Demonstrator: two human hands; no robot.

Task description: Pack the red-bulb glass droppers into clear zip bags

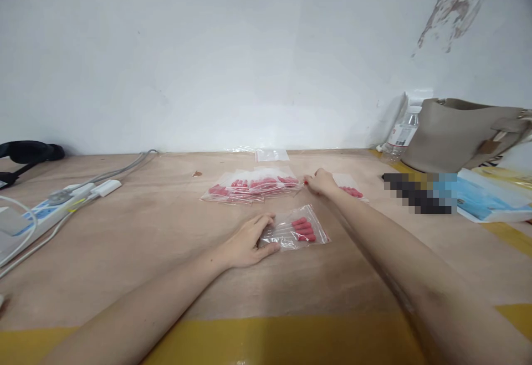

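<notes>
A clear zip-lock bag (286,238) lies flat on the table in front of me, with several thin sticks with thick red ends (305,226) inside. My left hand (249,241) grips its left end, thumb on the near side and fingers on the far side. Farther back is a spread, overlapping pile of similar bags (249,186) with red-ended contents. My right hand (322,182) is closed in a pinch at the pile's right edge. A small red bit shows at its fingertips, too small to name. Partly behind that hand lies another filled bag (352,189).
An unfilled-looking clear bag (272,155) lies by the wall. At left are a power strip (45,212) with cables and a black object (29,153). At right stand a plastic bottle (403,132) and a grey-beige handbag (453,132), with a blue packet (482,196) before them.
</notes>
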